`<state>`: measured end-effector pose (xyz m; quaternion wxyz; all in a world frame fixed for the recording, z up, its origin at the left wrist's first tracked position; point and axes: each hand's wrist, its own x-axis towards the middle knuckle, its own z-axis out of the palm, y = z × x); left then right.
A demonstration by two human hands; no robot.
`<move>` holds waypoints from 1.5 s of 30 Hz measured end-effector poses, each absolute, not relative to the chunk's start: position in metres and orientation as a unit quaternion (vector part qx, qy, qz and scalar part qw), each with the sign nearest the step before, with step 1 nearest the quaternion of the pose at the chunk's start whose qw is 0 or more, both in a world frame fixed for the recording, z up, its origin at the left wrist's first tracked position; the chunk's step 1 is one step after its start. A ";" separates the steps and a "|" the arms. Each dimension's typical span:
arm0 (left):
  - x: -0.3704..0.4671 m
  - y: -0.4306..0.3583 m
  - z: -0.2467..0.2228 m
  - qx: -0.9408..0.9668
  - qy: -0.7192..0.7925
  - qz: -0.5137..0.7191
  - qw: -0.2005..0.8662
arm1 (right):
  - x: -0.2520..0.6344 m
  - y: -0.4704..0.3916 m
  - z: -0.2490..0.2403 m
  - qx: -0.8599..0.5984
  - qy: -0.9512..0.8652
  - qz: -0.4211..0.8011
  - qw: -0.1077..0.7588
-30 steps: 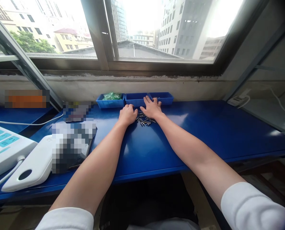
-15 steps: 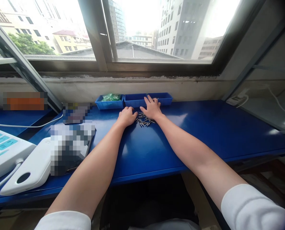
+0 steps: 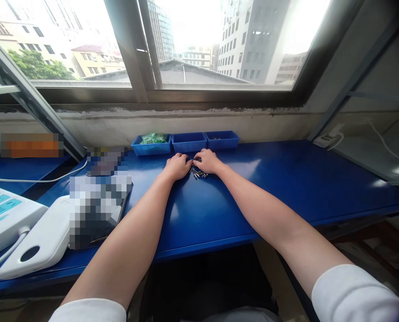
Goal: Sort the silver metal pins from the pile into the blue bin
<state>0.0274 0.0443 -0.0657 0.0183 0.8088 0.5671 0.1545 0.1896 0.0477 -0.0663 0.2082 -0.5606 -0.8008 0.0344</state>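
A loose pile of small dark and silvery metal pieces point(image 3: 199, 173) lies on the blue table point(image 3: 199, 214). My left hand point(image 3: 178, 166) rests at the pile's left edge, fingers curled, and what its fingertips hold is too small to make out. From the right, my right hand point(image 3: 206, 161) reaches over the back of the pile with its fingers bent down and together; anything in them is hidden. Behind the hands stand three blue bins: the left bin point(image 3: 151, 148) holds green material, the middle bin point(image 3: 189, 142) shows nothing inside, the right bin point(image 3: 222, 142) holds a few small pieces.
At the left are a white power strip point(image 3: 8, 214), a white rounded device point(image 3: 38, 246) and a blurred-out item point(image 3: 100, 205). A metal rack post point(image 3: 48, 107) slants at the left. The window and wall stand behind the bins.
My right hand has drawn back from the right bin to the pile, its spread fingers now bent together. My left hand has barely moved. The view has shifted slightly.
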 end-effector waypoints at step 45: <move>0.030 0.036 -0.048 0.802 0.494 0.337 0.013 | 0.195 0.055 -0.061 -0.420 -0.660 0.341 0.521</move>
